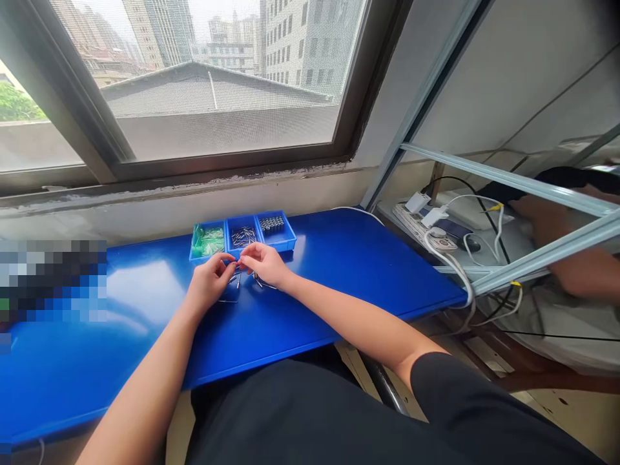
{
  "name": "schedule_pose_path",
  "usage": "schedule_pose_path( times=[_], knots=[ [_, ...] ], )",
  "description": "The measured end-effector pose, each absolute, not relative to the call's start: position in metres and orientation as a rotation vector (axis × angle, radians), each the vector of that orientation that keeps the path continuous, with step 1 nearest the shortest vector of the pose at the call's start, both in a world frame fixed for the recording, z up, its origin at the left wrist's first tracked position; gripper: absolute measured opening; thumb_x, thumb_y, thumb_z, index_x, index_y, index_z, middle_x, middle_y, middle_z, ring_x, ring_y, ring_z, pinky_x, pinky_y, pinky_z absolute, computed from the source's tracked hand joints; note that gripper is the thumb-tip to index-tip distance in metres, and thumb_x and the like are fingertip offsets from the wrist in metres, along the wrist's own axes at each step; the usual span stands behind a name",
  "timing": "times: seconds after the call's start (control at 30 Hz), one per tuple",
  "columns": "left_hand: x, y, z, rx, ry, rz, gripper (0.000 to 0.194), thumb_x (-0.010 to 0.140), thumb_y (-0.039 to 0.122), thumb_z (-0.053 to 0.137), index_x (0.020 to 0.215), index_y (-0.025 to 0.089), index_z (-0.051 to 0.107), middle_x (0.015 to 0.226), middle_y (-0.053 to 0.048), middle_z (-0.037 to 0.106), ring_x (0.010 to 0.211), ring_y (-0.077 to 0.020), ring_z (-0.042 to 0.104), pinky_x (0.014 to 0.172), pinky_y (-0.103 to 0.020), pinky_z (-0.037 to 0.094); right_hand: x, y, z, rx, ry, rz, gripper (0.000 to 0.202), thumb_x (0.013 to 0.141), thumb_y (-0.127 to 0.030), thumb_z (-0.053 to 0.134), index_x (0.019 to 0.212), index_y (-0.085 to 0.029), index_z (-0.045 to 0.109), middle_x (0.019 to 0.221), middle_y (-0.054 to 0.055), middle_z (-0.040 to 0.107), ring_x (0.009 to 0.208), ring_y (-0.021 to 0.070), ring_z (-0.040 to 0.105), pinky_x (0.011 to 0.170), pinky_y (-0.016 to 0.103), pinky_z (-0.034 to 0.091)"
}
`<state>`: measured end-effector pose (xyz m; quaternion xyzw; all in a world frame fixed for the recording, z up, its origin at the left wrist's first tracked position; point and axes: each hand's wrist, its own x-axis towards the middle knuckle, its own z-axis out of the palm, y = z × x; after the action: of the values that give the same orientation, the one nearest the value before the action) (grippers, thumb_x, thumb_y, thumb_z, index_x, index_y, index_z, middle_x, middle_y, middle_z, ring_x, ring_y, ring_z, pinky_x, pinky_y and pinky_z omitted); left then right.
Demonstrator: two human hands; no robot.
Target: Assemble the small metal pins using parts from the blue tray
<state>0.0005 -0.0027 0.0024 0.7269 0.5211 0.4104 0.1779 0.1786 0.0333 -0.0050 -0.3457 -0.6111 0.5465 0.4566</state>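
Observation:
Both hands meet fingertip to fingertip just in front of the blue bins. My left hand [210, 278] is closed in a pinch, and my right hand [264, 263] pinches close beside it; whatever they hold is too small to make out. Three joined blue bins [289, 244] stand behind them: green and clear plastic pieces [208, 240] in the left one, thin dark metal parts [242, 236] in the middle, short metal cylinders [272, 224] in rows on the right. Several slim metal pieces [238, 279] lie on the table below my hands.
The blue table [339, 265] runs along a window wall. At the right, a metal frame [508, 177] stands before a shelf with a power strip [426, 229], plugs and white cables [450, 265]. Another person's arm [571, 252] shows there. A pixelated patch covers the table's left end.

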Motion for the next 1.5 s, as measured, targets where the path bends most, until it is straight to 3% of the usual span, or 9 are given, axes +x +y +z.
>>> schedule_pose_path(
  times=[0.2,0.3,0.67,1.37,1.5],
  knots=[
    [-0.001,-0.002,0.001,2.052,1.523,1.126,0.025,0.089,0.04,0.058,0.097,0.019,0.067,0.057,0.006,0.049,0.052,-0.01,0.044,0.054,-0.023,0.036,0.186,0.032,-0.009,-0.902,-2.134,0.648,0.014,0.083,-0.014,0.065,0.096,-0.016,0.069,0.1,0.008,0.071,0.096,0.0206,0.062,0.093,0.04,0.048],
    [-0.002,-0.001,0.0,2.048,1.529,1.125,0.025,0.088,0.041,0.058,0.095,0.019,0.067,0.057,0.005,0.05,0.052,-0.01,0.044,0.055,-0.023,0.036,0.187,0.034,-0.014,-0.909,-2.286,0.488,0.02,0.083,-0.014,0.067,0.102,-0.016,0.071,0.107,0.011,0.069,0.101,0.023,0.06,0.097,0.043,0.046],
    [-0.002,-0.001,0.0,2.054,1.535,1.11,0.025,0.088,0.041,0.058,0.095,0.019,0.067,0.058,0.005,0.05,0.053,-0.0102,0.045,0.055,-0.023,0.037,0.188,0.042,-0.016,-0.907,-2.288,0.553,0.027,0.085,-0.002,0.057,0.104,-0.015,0.072,0.101,0.009,0.072,0.098,0.0204,0.064,0.092,0.037,0.049],
    [-0.003,-0.001,-0.001,2.083,1.54,1.095,0.022,0.088,0.039,0.058,0.093,0.02,0.067,0.057,0.005,0.05,0.052,-0.0104,0.046,0.055,-0.024,0.037,0.186,0.034,-0.008,-0.99,-2.394,0.345,0.023,0.093,-0.01,0.051,0.107,-0.014,0.069,0.1,0.011,0.07,0.092,0.0209,0.057,0.09,0.036,0.045],
    [-0.003,-0.001,-0.001,2.087,1.539,1.093,0.023,0.089,0.04,0.058,0.093,0.02,0.067,0.057,0.005,0.05,0.052,-0.0102,0.045,0.055,-0.024,0.037,0.187,0.033,-0.006,-1.02,-2.395,0.351,0.02,0.09,-0.014,0.058,0.108,-0.014,0.068,0.096,0.009,0.07,0.092,0.0212,0.056,0.09,0.036,0.043]
  ],
)
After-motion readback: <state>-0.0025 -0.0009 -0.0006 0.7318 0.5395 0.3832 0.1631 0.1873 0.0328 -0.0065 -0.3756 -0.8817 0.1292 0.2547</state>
